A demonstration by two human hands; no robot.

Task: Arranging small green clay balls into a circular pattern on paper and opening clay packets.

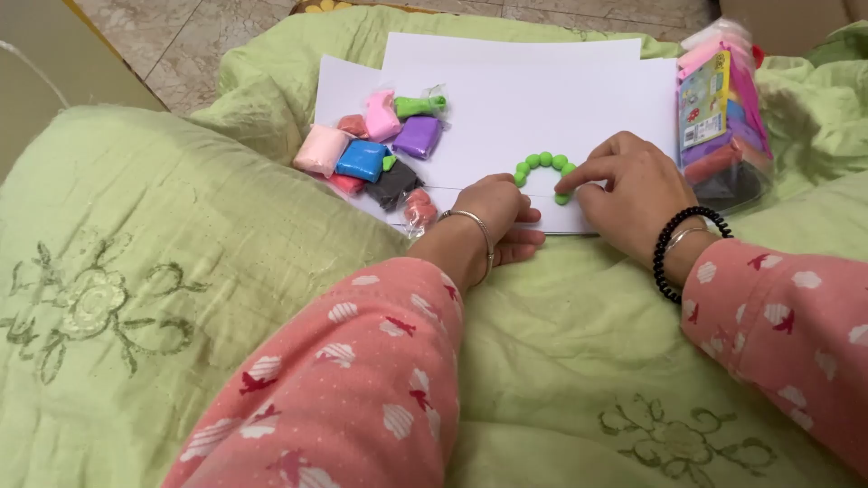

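At the far left a pale green quilt [136, 271] with stitched flower outlines covers the bed, and a strip of tiled floor [181, 45] shows beyond its upper edge. Moving right, a heap of small clay packets [375, 154] lies on the left part of the white paper sheets [542, 99]: pink, blue, purple, black, red and a green one, each in clear wrap. Just right of that heap, the left hand [493, 221] rests on the near edge of the paper, fingers curled loosely and pressed down on the sheet, a thin metal bangle [475, 237] at the wrist and a pink patterned sleeve [362, 389] behind it; it pinches nothing that can be seen. Immediately above and to its right sits an arch of green clay balls [542, 167], small beads laid touching one another in a curve on the paper. The right hand [633, 194] lies just beside the arch, its forefinger stretched out and touching the bead at the arch's right foot, the other fingers folded under; a black coiled band [674, 248] circles its wrist. Farthest right, at the paper's edge, stands a clear box of clay sticks [723, 117] in many colours, resting on the quilt
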